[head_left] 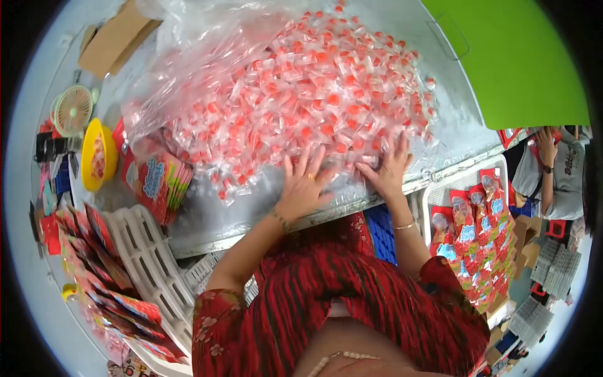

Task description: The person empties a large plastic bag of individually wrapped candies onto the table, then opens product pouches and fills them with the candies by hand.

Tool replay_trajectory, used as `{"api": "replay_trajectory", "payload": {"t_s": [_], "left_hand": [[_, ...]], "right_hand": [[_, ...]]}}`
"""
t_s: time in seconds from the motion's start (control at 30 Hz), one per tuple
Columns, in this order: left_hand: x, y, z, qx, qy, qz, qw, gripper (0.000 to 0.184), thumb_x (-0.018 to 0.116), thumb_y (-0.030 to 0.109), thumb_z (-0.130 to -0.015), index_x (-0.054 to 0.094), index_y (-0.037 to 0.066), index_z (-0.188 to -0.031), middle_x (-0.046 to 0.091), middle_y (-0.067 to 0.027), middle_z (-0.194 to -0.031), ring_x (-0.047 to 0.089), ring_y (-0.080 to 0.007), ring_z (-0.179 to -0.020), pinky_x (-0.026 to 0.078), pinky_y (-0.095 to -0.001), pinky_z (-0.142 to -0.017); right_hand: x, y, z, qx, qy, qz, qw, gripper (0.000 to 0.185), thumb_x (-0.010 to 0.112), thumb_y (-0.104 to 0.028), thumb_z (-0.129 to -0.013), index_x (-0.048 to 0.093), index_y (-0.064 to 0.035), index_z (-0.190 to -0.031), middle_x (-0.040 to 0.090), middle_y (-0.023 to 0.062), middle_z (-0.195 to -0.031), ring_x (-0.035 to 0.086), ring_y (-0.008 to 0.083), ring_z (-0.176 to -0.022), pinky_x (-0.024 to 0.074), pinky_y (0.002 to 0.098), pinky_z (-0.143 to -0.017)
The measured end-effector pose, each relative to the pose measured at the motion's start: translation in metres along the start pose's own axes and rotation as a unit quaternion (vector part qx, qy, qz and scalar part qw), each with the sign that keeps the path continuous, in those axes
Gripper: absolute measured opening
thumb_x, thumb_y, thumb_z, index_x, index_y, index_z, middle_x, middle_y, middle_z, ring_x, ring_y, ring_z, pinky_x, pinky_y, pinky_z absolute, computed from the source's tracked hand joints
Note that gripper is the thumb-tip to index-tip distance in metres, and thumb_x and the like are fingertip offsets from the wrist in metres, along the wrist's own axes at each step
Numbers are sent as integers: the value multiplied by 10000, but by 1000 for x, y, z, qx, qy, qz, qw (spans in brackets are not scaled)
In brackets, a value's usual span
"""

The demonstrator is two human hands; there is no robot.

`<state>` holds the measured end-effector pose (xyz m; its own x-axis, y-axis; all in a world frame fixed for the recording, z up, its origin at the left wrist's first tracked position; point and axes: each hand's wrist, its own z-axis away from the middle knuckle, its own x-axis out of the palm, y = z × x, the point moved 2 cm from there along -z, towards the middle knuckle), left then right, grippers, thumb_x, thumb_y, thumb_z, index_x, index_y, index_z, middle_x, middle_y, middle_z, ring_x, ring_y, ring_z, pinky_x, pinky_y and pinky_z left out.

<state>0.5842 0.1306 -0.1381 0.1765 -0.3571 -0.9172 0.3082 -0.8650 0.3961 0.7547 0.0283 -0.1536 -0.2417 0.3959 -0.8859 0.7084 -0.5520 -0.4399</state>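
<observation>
A wide heap of small clear wrapped packets [314, 100], each with a round red piece inside, covers the middle of the metal table [207, 226]. My left hand [304, 186] lies at the heap's near edge with its fingers spread. Beside it, my right hand [388, 171] also has its fingers apart, its fingertips against the packets. Neither hand grips anything that I can see. Clear plastic sheeting [195, 63] lies over the heap's left side. To the left of my left hand stands a stack of printed red packages [157, 182].
A yellow bowl [88, 169], a small fan [73, 111] and a cardboard piece [119, 38] are at left. White racks [141, 242] stand near left. At right are a white basket [440, 195] with red printed packs, a green panel [515, 63] and another person [562, 182].
</observation>
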Motion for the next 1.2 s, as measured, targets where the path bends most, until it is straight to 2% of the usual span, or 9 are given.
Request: {"api": "replay_trajectory", "payload": {"t_s": [0.2,0.33,0.43,0.47,0.6,0.63,0.7,0.93,1.2], "left_hand": [[2,-21,-55,-44,119,-110,986,597,569,329,-664,327,225,-1199,169,-35,-1311,125,-259,-1208,147,-566,-886],[-36,1,-42,-34,17,-26,999,601,588,309,-644,357,182,-1184,195,-46,-1302,130,-256,-1205,101,-565,-911],[-71,5,8,71,181,77,978,288,606,204,-615,568,91,-877,535,-69,-985,478,-193,-954,374,-394,-788],[-94,-6,28,55,283,-11,957,217,609,147,-595,582,72,-796,570,-83,-826,534,-207,-809,428,-330,-694],[-163,-87,121,-236,327,-152,902,302,615,146,-604,543,17,-868,532,-153,-877,510,-282,-815,419,-344,-689],[-150,-127,149,-195,380,-291,856,396,641,203,-606,524,45,-949,522,-151,-924,500,-283,-840,415,-341,-701],[-136,-169,190,-310,171,-88,931,450,642,251,-616,501,70,-1003,514,-131,-960,490,-276,-864,409,-339,-711],[-115,-193,208,-243,240,-136,930,117,483,139,-714,530,33,-699,524,-146,-734,510,-310,-685,415,-393,-594],[-131,-181,188,-276,292,-216,890,212,543,198,-679,507,6,-596,513,-174,-627,514,-316,-591,402,-397,-526]], "right_hand": [[38,-14,-42,-16,94,26,995,772,543,-539,-619,241,-198,-1241,92,198,-1292,90,451,-1151,145,588,-875],[32,-7,-60,-15,22,-6,1000,785,560,-530,-607,237,-198,-1241,120,218,-1281,144,462,-1135,172,574,-873],[19,9,-50,-106,13,-55,993,838,617,-489,-572,238,-155,-1241,182,288,-1232,192,442,-1125,208,517,-886],[16,17,-44,-160,34,-30,986,823,644,-434,-575,253,-138,-1236,219,309,-1201,226,426,-1115,231,473,-896],[1,23,-14,-130,63,-67,987,715,639,-326,-627,306,-44,-1193,276,281,-1178,290,380,-1098,271,402,-893],[0,23,-8,-120,93,-93,984,675,626,-302,-645,318,-23,-1177,290,265,-1178,308,369,-1088,274,401,-888],[6,25,-4,-159,152,-117,968,575,592,-225,-689,340,3,-1153,338,219,-1165,350,345,-1058,280,398,-878],[10,20,-1,-153,177,-110,966,516,575,-177,-699,368,-5,-1139,369,193,-1148,357,322,-1058,285,373,-884],[10,22,0,-126,187,-112,968,470,577,-181,-695,408,-18,-1102,390,177,-1131,370,308,-1048,295,365,-878]]}}
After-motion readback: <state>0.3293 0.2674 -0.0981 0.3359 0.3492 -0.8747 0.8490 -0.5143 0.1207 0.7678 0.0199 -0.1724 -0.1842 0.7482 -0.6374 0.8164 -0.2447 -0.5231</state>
